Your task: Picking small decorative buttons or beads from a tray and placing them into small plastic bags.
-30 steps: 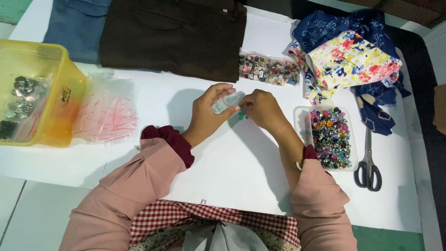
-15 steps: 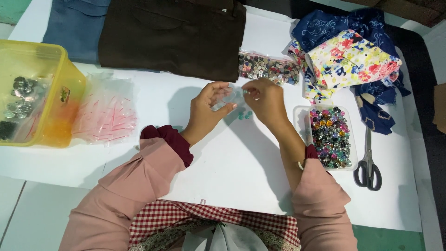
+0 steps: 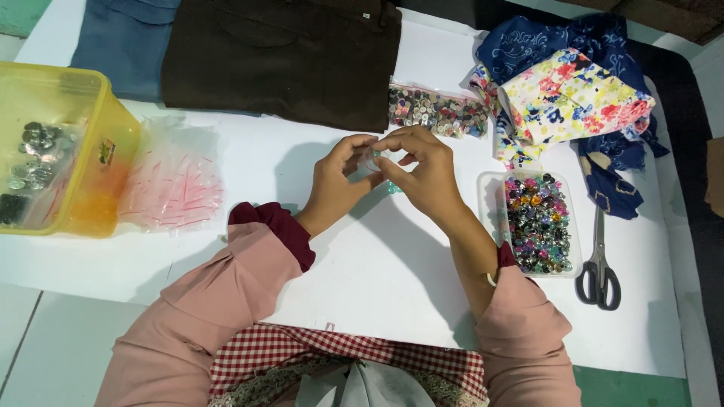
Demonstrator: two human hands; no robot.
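Between my left hand [image 3: 339, 181] and right hand [image 3: 422, 173] I pinch a tiny clear packet [image 3: 371, 160]. Above them lies a clear bag of buttons [image 3: 437, 113]. A clear rectangular tub of colourful gems [image 3: 537, 222] sits right of my right wrist. Far left stands a yellow plastic box [image 3: 64, 151] bearing a small sticker [image 3: 105, 151], a heap of clear red-marked bags [image 3: 173, 185] beside it.

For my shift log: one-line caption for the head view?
Both hands, left hand and right hand, pinch a small clear bag above the white table.
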